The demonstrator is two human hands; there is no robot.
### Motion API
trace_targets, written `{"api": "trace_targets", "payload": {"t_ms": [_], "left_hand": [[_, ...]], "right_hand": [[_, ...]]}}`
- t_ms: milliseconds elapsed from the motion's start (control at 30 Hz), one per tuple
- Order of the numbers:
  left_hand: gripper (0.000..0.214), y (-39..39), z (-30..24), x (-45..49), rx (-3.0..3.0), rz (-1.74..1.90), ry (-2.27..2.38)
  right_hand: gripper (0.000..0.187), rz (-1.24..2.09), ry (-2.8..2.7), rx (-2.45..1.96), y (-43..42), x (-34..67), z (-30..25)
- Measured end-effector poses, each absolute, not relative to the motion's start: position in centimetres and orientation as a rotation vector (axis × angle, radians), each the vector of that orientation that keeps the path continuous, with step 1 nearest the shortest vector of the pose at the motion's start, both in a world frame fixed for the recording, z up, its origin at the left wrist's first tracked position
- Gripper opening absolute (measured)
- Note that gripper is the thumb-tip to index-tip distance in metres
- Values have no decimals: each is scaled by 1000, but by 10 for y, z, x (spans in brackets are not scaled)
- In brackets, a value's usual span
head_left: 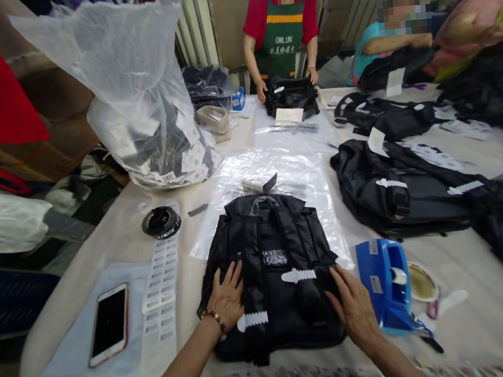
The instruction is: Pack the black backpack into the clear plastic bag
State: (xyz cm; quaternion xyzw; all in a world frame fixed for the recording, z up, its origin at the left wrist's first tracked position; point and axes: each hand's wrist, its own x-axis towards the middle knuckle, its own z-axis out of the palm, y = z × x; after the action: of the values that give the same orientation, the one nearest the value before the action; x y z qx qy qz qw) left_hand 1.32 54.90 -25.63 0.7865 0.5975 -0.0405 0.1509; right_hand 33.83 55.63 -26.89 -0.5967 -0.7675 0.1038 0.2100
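Observation:
A black backpack [269, 251] lies flat, straps up, on the table in front of me, its top end resting on a clear plastic bag [294, 176]. White tape strips hold its two straps. My left hand [226, 296] lies flat on the bag's left side, fingers spread, a bead bracelet at the wrist. My right hand [353, 308] presses flat on the bag's right side, fingers stretched out. Neither hand holds anything.
A blue tape dispenser [385, 285] stands right of the bag. A phone [110, 324] and barcode label sheets [162, 284] lie left, with a black tape roll [161, 221]. A big plastic sack of tags [148, 109] stands far left. More black backpacks [410, 189] pile at right. Other people work across the table.

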Motion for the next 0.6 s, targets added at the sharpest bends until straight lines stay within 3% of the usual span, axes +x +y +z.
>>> {"api": "trace_targets", "payload": {"t_ms": [100, 267, 500, 600], "left_hand": [[46, 549, -256, 14, 2253, -99, 1702], [43, 550, -255, 15, 2288, -96, 1704], [49, 548, -257, 12, 2293, -74, 1678], [46, 548, -259, 11, 2316, -76, 1685]], "right_hand": [[59, 114, -2359, -1552, 543, 334, -282], [65, 113, -2395, -1545, 535, 332, -299], [45, 397, -2258, -1541, 540, 345, -280], [36, 346, -2121, -1613, 546, 339, -255]]}}
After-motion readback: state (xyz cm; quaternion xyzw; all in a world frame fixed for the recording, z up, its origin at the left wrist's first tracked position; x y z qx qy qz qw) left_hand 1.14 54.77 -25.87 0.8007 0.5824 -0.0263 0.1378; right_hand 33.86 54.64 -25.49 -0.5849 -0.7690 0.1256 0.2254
